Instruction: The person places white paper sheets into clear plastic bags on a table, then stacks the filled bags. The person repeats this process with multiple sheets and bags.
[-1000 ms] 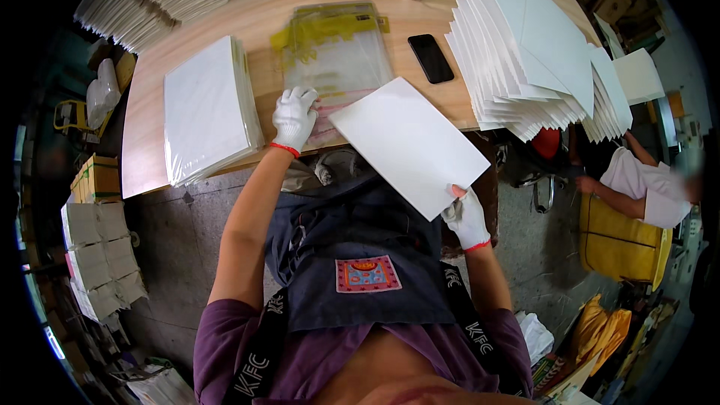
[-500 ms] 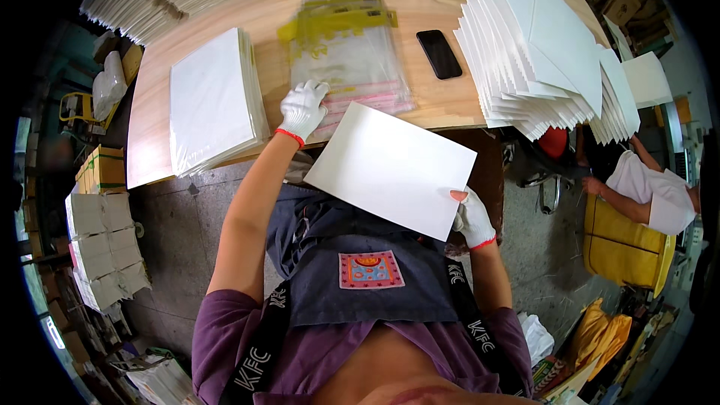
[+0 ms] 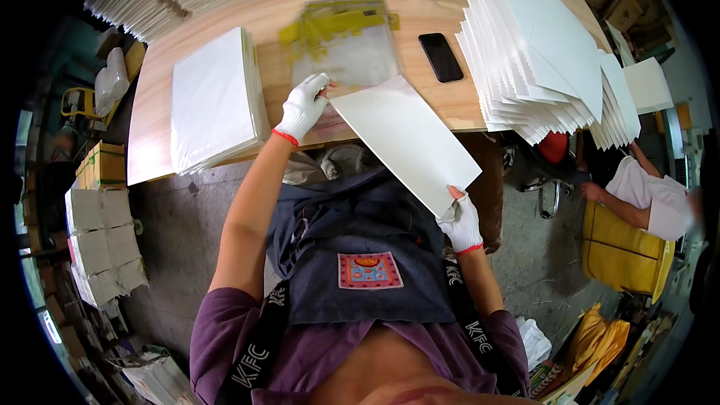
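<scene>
White-gloved left hand (image 3: 302,108) and right hand (image 3: 460,223), arms outstretched, pinch opposite corners of a white sheet (image 3: 405,141)

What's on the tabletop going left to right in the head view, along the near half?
Neat stack of white sheets → left hand in a white glove → clear plastic sheet with yellow tape → white sheet held by both hands → black phone → fanned stack of white sheets.
</scene>
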Action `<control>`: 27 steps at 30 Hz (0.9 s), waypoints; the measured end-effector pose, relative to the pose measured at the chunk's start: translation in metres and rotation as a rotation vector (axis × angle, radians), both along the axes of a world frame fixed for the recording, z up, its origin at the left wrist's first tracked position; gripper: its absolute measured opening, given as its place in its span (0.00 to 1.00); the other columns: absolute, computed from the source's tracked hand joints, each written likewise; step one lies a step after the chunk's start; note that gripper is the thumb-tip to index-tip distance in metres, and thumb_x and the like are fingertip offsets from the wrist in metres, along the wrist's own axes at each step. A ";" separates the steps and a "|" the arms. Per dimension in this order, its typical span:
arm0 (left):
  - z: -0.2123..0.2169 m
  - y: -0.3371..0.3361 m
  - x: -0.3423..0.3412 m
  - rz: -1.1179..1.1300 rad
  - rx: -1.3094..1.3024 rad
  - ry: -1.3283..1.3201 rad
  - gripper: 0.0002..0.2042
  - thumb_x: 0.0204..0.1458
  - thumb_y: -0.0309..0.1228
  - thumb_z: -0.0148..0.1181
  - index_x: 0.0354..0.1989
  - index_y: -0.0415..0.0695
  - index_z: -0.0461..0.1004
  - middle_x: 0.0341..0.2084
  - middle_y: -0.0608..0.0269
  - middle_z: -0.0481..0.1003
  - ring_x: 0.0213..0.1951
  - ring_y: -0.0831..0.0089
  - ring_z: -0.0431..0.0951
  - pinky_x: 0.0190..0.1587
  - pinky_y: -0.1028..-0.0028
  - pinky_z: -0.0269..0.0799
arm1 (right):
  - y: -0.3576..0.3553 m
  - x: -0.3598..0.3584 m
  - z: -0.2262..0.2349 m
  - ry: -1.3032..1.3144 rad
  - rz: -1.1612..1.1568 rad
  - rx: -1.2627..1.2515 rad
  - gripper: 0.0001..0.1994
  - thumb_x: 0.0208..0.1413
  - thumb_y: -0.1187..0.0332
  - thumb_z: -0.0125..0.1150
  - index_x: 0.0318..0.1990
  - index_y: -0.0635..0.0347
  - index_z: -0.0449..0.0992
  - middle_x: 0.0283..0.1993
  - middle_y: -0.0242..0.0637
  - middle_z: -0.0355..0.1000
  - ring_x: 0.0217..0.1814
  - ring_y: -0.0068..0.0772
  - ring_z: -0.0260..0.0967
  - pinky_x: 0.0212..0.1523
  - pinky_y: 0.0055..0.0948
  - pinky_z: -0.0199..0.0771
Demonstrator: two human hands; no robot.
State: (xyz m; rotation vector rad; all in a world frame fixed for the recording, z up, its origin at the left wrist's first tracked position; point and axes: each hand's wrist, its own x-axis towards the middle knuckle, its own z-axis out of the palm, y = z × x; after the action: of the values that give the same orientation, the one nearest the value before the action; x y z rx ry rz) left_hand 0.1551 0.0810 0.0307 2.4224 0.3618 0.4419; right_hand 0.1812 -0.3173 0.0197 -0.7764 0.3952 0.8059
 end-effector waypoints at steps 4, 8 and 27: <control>0.023 -0.016 -0.001 -0.116 0.007 -0.197 0.15 0.43 0.14 0.45 0.37 0.43 0.71 0.33 0.56 0.70 0.29 0.61 0.68 0.34 0.70 0.67 | 0.012 -0.004 0.015 -0.050 0.040 0.027 0.14 0.57 0.70 0.54 0.50 0.61 0.68 0.48 0.38 0.71 0.49 0.33 0.71 0.46 0.32 0.75; 0.019 -0.030 -0.016 0.054 0.113 -0.129 0.18 0.41 0.15 0.48 0.40 0.50 0.72 0.34 0.61 0.70 0.30 0.61 0.73 0.34 0.67 0.71 | 0.017 -0.016 0.010 -0.101 0.015 -0.040 0.13 0.57 0.71 0.53 0.50 0.60 0.67 0.47 0.37 0.71 0.48 0.31 0.71 0.46 0.30 0.75; -0.140 -0.170 -0.001 0.178 -1.899 -0.300 0.17 0.53 0.24 0.53 0.52 0.38 0.66 0.44 0.56 0.73 0.45 0.69 0.74 0.44 0.72 0.73 | 0.031 -0.045 0.019 -0.173 0.235 -0.272 0.13 0.60 0.62 0.53 0.44 0.64 0.67 0.33 0.40 0.71 0.22 0.31 0.70 0.18 0.28 0.70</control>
State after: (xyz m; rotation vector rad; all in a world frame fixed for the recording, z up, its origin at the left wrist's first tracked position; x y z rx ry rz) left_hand 0.1542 -0.0895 -0.1092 0.4773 0.4980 0.2589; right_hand 0.1358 -0.2866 0.0387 -1.1536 0.2633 0.9068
